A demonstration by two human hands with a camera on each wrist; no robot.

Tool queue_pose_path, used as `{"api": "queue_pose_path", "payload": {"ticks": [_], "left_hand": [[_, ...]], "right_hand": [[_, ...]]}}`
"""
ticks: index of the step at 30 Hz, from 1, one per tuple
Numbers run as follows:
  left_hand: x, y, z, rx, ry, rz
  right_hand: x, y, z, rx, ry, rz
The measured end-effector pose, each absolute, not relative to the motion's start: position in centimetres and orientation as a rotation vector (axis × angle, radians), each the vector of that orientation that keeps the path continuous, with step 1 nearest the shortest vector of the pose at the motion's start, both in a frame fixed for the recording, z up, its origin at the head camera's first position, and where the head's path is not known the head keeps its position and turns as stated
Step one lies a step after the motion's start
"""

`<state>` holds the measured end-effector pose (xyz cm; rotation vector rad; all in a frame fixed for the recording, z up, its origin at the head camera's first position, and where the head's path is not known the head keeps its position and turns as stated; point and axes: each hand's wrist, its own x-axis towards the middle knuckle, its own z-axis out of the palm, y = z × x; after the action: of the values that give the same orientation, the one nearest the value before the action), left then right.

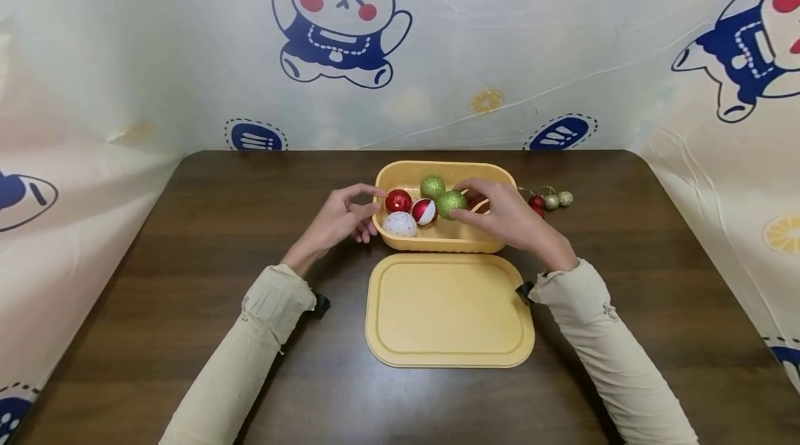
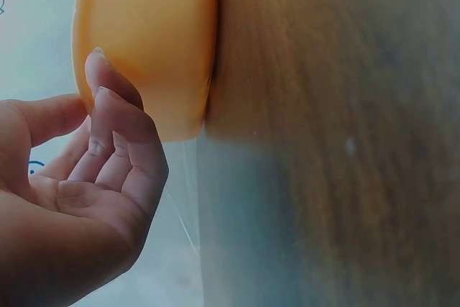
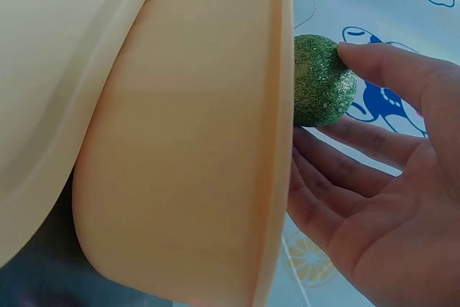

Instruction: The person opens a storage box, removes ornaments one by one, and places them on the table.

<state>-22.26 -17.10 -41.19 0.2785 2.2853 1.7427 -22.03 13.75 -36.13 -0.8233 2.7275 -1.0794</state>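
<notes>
My right hand (image 1: 503, 212) pinches a green glitter ball (image 1: 451, 203) between thumb and fingers, over the yellow box (image 1: 437, 164). In the right wrist view the held ball (image 3: 323, 80) shows just past the box rim. At the box's left end, my left hand (image 1: 340, 216) grips the rim, fingers bent against the outer wall (image 2: 154, 41). Inside the box lie a second green ball (image 1: 432, 186), a shiny red ball (image 1: 398, 200), a red-and-white ball (image 1: 424, 212) and a speckled white ball (image 1: 400, 224). Dark red striped pieces (image 1: 478, 200) are partly hidden by my right hand.
A flat yellow lid (image 1: 450, 313) lies on the brown wooden table (image 1: 187, 334) in front of the box. To the right of the box is a sprig of small red and gold balls (image 1: 551, 201). A printed curtain (image 1: 437, 49) hangs behind the table.
</notes>
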Motion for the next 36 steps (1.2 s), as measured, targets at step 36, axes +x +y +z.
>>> {"api": "queue_pose_path", "payload": {"ticks": [36], "left_hand": [[-22.3,-17.2,-41.2,0.305,2.306,1.72]], "right_hand": [[-21.0,16.0,-33.9,-0.763,2.935,-0.987]]}}
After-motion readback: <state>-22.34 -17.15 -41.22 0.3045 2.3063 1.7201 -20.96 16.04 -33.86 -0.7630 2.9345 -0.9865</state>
